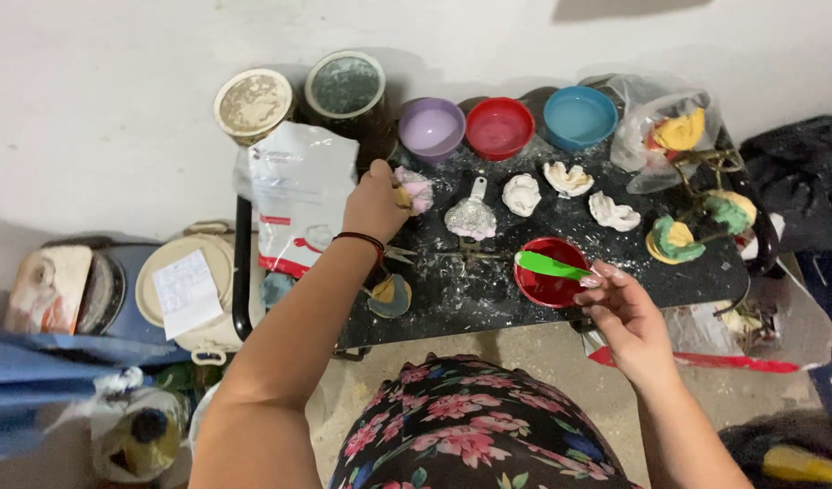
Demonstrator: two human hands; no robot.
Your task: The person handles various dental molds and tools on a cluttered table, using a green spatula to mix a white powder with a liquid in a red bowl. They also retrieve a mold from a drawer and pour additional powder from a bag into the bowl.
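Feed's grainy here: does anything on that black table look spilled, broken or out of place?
Yes. White powder is scattered across the black table, thickest around the white casts. The green spatula lies across the red bowl, overhanging its rim beside the right hand. Nothing looks broken.

A plain white wall (117, 54) runs behind everything, evenly lit, with a soft shadow at its top edge. Against it stands a small black bench (488, 299), its top dusted with white powder. Below lies a pale concrete floor (543, 362), speckled and dusty. Blue cloth (27, 380) is heaped at the left, dark fabric (796, 172) at the right.
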